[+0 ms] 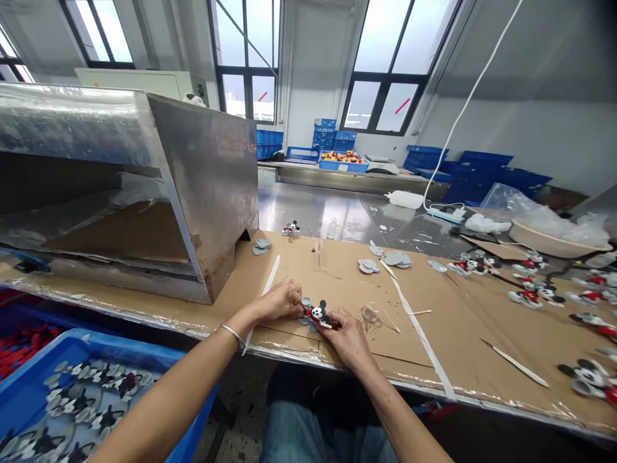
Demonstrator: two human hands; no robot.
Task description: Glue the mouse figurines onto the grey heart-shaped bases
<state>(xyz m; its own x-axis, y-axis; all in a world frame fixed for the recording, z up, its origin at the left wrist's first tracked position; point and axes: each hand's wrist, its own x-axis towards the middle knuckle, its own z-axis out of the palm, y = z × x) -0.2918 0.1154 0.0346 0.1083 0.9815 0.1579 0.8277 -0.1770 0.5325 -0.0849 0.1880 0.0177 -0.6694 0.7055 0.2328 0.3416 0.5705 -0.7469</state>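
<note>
Low over the cardboard-covered bench, a small mouse figurine [318, 313] with black ears and a red body is held between both hands. My left hand [282, 299] pinches its left side, next to a small grey cup-shaped part [306, 301]. My right hand [346, 335] has its fingers closed on the figurine's lower right. Exact fingertip contact is partly hidden. Right of my right hand are a small clear cup [371, 312] and a thin wooden stick [390, 319]. Flat grey pieces [369, 265] lie farther back.
A metal hood [202, 186] stands at the left. Below it, a blue crate [159, 360] holds several figurines. More figurines [530, 296] and a pointed tool [515, 363] lie on the right. White tape strips [419, 328] cross the cardboard. A white cable [463, 109] hangs behind.
</note>
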